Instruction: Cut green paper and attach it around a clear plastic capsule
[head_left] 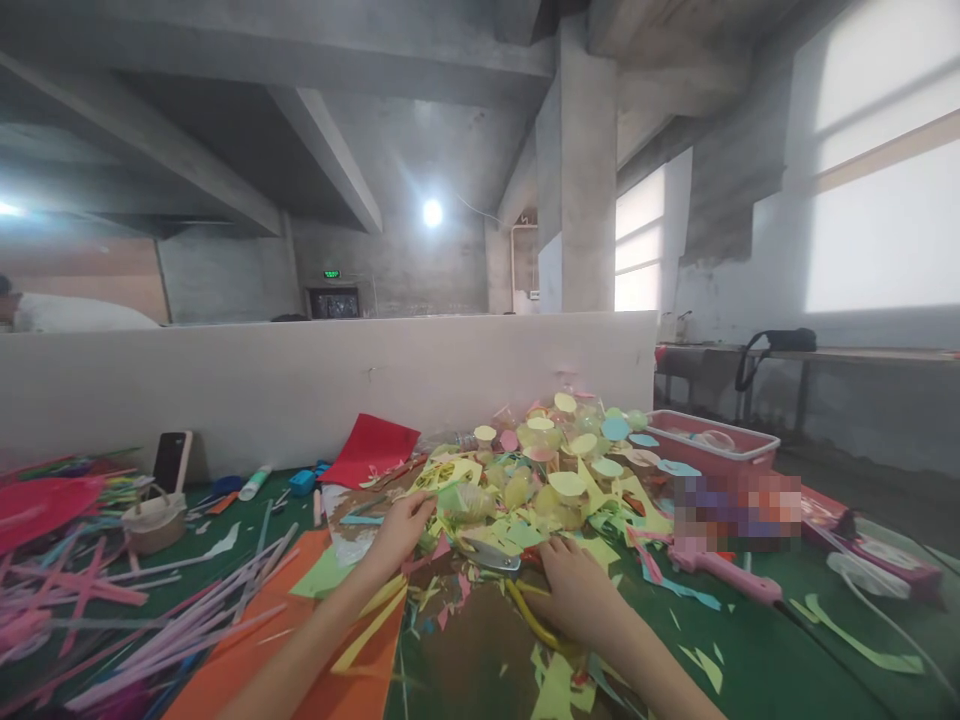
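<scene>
My right hand is closed around a pair of scissors. Its metal blades point left over the paper scraps, and a yellow handle curves below my fingers. To the left, my left hand pinches a light green piece of paper at its edge. Just beyond both hands lies a heap of yellow, green, pink and blue paper cuttings, with pale yellow paper discs on top. An orange sheet lies under my left forearm, with a green paper piece on it.
Pink and purple strips cover the left side, near a small bucket and a leaning phone. A red sheet rests by the white partition. A pink glue gun and pink basket are at the right.
</scene>
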